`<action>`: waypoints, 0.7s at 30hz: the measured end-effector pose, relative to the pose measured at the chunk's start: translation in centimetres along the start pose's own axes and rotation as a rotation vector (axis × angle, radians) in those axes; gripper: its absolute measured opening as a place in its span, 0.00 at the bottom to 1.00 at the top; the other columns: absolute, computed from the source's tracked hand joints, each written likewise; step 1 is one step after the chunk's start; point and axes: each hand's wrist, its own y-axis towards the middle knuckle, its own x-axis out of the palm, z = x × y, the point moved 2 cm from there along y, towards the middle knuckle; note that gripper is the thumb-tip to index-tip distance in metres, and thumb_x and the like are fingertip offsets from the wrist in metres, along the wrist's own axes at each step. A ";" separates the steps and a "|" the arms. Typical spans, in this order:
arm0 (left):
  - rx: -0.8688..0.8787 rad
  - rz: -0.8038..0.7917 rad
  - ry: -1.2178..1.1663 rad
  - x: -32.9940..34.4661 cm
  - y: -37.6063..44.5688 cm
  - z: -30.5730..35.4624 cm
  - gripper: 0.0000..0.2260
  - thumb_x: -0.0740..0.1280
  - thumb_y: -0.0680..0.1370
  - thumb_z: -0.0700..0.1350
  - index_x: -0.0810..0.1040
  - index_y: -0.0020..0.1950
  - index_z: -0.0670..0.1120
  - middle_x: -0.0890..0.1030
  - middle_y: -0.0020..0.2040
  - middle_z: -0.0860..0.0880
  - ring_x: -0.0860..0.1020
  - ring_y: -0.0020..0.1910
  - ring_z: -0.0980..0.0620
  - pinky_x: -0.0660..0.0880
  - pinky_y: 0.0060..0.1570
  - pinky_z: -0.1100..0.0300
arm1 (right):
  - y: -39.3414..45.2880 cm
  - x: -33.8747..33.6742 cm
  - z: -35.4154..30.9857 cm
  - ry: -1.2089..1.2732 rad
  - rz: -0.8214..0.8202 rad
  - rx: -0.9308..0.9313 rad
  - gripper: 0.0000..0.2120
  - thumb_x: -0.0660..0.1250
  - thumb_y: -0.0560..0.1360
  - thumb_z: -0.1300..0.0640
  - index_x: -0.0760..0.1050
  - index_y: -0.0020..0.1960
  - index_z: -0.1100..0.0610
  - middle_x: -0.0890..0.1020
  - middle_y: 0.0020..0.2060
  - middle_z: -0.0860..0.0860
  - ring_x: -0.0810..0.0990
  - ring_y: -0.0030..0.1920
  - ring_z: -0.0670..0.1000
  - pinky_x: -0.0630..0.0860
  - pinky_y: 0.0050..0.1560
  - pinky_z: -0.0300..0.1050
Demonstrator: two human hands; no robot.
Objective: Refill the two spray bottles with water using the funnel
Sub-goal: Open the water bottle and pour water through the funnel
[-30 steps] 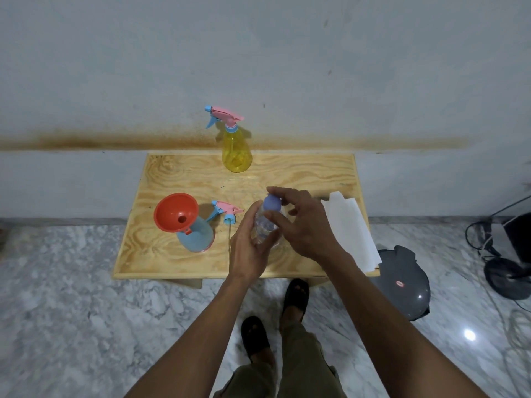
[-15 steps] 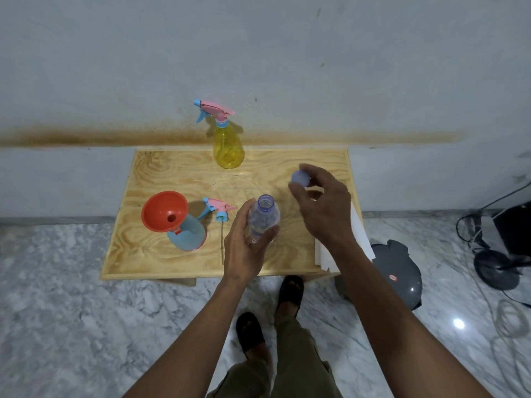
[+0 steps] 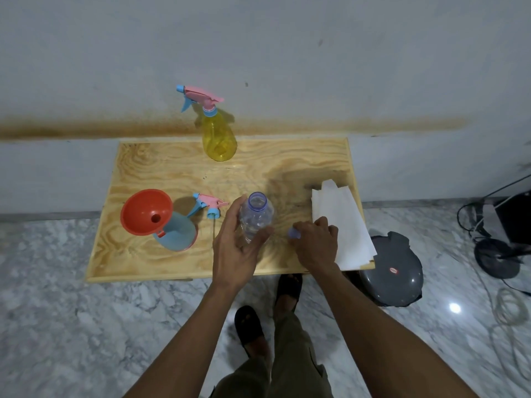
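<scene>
My left hand grips a clear water bottle with its mouth uncapped, upright near the table's front middle. My right hand pinches the small blue cap low over the table, just right of the bottle. An orange funnel sits in the neck of a blue spray bottle at the front left. That bottle's pink and blue spray head lies on the table beside it. A yellow spray bottle with its pink spray head on stands at the back.
The wooden table stands against a grey wall. White paper sheets lie at its right edge. A dark grey lidded bin stands on the marble floor at the right, with cables and a black stand further right.
My right hand unscrewed the cap from the water bottle, lifted it away to the right, then brought it down towards the table beside the bottle. My left hand kept hold of the bottle.
</scene>
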 end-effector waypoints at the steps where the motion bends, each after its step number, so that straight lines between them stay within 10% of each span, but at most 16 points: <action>1: 0.002 0.004 0.000 0.0 0.0 0.0 0.32 0.75 0.73 0.53 0.69 0.74 0.50 0.79 0.67 0.52 0.77 0.65 0.56 0.79 0.59 0.57 | 0.1 0.2 0.1 0.004 -0.005 0.002 0.10 0.64 0.78 0.53 0.81 0.55 0.49 0.84 0.49 0.48 0.70 0.57 0.54 0.62 0.55 0.51; 8: 0.001 -0.009 0.005 -0.1 0.0 0.0 0.31 0.75 0.74 0.51 0.69 0.74 0.50 0.79 0.66 0.52 0.78 0.65 0.54 0.80 0.58 0.45 | 0.2 -0.1 -0.1 0.047 0.002 -0.010 0.21 0.70 0.74 0.46 0.75 0.67 0.47 0.79 0.63 0.47 0.70 0.63 0.55 0.64 0.60 0.52; 15: -0.018 0.005 0.088 -0.2 -0.1 -0.1 0.32 0.74 0.72 0.63 0.69 0.73 0.56 0.77 0.68 0.55 0.75 0.68 0.54 0.77 0.62 0.43 | -1.7 -1.2 -3.7 0.662 -0.054 -0.136 0.42 0.80 0.63 0.42 0.68 0.73 0.44 0.78 0.66 0.45 0.75 0.66 0.50 0.75 0.64 0.54; 21: 0.045 0.063 0.242 -0.9 -0.8 1.7 0.36 0.78 0.72 0.53 0.68 0.76 0.51 0.71 0.70 0.59 0.67 0.68 0.70 0.69 0.68 0.65 | -2.4 -2.4 -6.0 0.903 0.107 -0.207 0.29 0.79 0.68 0.55 0.74 0.66 0.51 0.77 0.49 0.33 0.77 0.49 0.28 0.68 0.46 0.20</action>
